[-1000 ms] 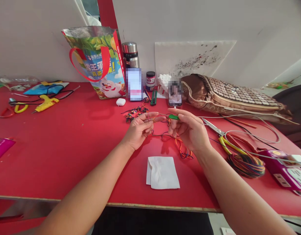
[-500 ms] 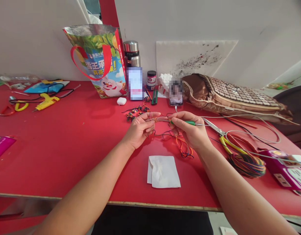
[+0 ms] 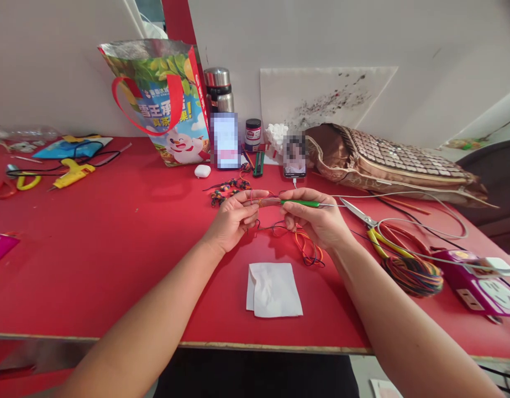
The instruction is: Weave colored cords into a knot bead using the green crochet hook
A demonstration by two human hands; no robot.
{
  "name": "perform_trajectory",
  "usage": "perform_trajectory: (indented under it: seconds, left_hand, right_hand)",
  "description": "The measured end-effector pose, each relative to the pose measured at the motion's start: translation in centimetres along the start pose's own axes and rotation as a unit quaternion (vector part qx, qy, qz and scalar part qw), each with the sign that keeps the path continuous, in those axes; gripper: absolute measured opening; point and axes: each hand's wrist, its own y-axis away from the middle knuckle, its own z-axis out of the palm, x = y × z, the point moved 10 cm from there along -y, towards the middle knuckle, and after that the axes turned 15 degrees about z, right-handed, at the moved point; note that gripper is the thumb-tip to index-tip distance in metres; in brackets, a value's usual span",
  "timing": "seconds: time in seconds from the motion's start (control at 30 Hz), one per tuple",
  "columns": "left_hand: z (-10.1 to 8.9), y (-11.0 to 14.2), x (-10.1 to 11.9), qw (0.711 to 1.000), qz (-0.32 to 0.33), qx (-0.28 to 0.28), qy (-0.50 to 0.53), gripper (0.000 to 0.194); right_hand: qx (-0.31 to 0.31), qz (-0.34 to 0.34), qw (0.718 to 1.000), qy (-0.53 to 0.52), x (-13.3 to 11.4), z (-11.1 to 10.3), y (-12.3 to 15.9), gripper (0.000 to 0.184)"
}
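My left hand (image 3: 235,220) is closed in a pinch on thin multicoloured cord, with a pink strand (image 3: 251,197) looped over its forefinger. My right hand (image 3: 315,218) grips a green-handled crochet hook (image 3: 301,203) between thumb and forefinger. The hook lies level, and a thin metal shank sticks out to the right of its handle. Its left end points at the cord by my left fingertips; the exact contact is too small to see. Below the hands, loose orange and dark cord (image 3: 308,247) trails onto the red table (image 3: 134,249). Just behind my left hand lies a knotted multicoloured cord piece (image 3: 218,196).
A folded white tissue (image 3: 275,290) lies in front. Right are scissors (image 3: 362,214), a cord bundle (image 3: 414,275), a purple power strip (image 3: 466,279) and a sequinned bag (image 3: 404,160). Behind stand two phones (image 3: 294,157) and a shopping bag (image 3: 167,110). A yellow glue gun (image 3: 74,172) lies left.
The hook has slid a little left toward my left hand, so less of its metal shows between the hands. The whole view has shifted slightly.
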Motion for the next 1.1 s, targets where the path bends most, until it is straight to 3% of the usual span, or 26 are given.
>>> perform_trajectory:
  seconds: [0.27, 0.5, 0.73, 1.1]
  left_hand:
    - [-0.5, -0.2, -0.1, 1.0, 0.0, 0.016, -0.007, 0.023]
    - [-0.3, -0.2, 0.1, 1.0, 0.001, 0.009, 0.001, 0.023]
    - [-0.1, 0.0, 0.0, 1.0, -0.012, 0.005, 0.018, 0.025]
    - [0.8, 0.1, 0.1, 0.999, 0.004, -0.038, -0.007, 0.022]
  right_hand:
    - [-0.038, -0.007, 0.999, -0.011, 0.0, 1.3, 0.1, 0.046]
    - [-0.031, -0.005, 0.999, -0.018, -0.1, 1.3, 0.0, 0.051]
    - [-0.003, -0.012, 1.0, -0.02, -0.2, 0.6, 0.0, 0.047]
    - [-0.001, 0.044, 0.99, -0.133, 1.4, -0.6, -1.3, 0.032]
